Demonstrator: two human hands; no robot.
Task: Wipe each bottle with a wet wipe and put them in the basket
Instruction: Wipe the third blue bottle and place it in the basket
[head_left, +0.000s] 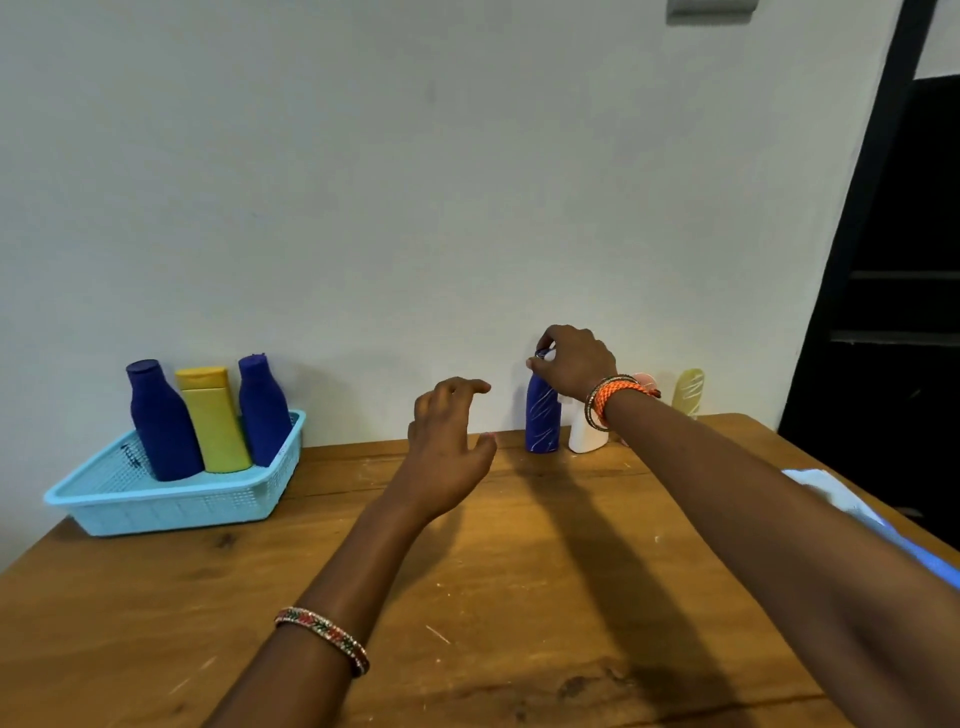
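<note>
A light blue basket (156, 506) stands at the table's left rear with two dark blue bottles (163, 426) (264, 410) and a yellow bottle (215, 423) upright inside. By the wall, a streaked blue bottle (543, 415) stands upright; my right hand (574, 364) grips its cap from above. Beside it are a white bottle (587, 439), a pink bottle (644, 382) mostly hidden behind my wrist, and a pale yellow bottle (688, 392). My left hand (449, 447) hovers open over the table, left of the streaked bottle, holding nothing.
The wooden table (467, 597) runs back to a white wall. A white and blue wipe pack or cloth (852, 509) lies at the right edge. A dark doorway (898, 260) is on the right.
</note>
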